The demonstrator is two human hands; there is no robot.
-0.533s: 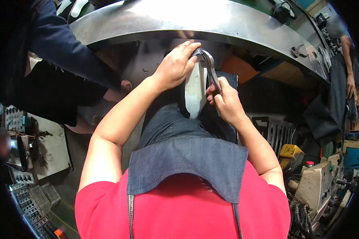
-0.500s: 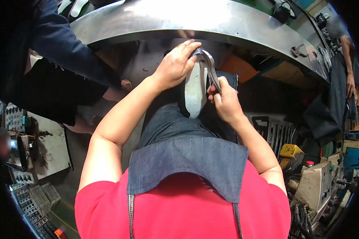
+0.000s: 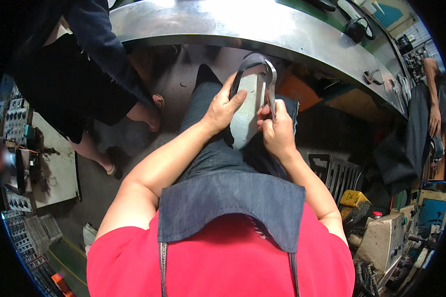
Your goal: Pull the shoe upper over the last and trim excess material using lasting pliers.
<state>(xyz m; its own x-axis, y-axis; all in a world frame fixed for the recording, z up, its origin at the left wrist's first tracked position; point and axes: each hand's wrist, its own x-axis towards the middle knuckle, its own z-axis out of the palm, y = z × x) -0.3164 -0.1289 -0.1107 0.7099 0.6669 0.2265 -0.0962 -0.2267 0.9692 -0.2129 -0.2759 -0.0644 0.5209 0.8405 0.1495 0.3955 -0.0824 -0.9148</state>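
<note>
A dark shoe upper with a pale insole (image 3: 244, 119) facing up lies over my lap, its toe end pointing away from me. My left hand (image 3: 224, 106) is wrapped round the shoe's left side, the thumb lying on the insole. My right hand (image 3: 278, 127) is closed round the handles of metal pliers (image 3: 272, 81). The curved head of the pliers reaches the right side of the toe edge. Exactly what the jaws grip there is too small to tell.
A metal-topped workbench (image 3: 203, 20) curves across beyond the shoe. Two people stand nearby, one in a dark sleeve (image 3: 96, 47) at left, another at right with a hand (image 3: 434, 121) hanging down. A dark slatted crate (image 3: 338, 173) and a yellow box-shaped part (image 3: 354, 199) lie right of my legs.
My left hand has moved from the toe down to the shoe's left side. The pliers have tilted more upright at the toe's right edge. The view has shifted slightly.
</note>
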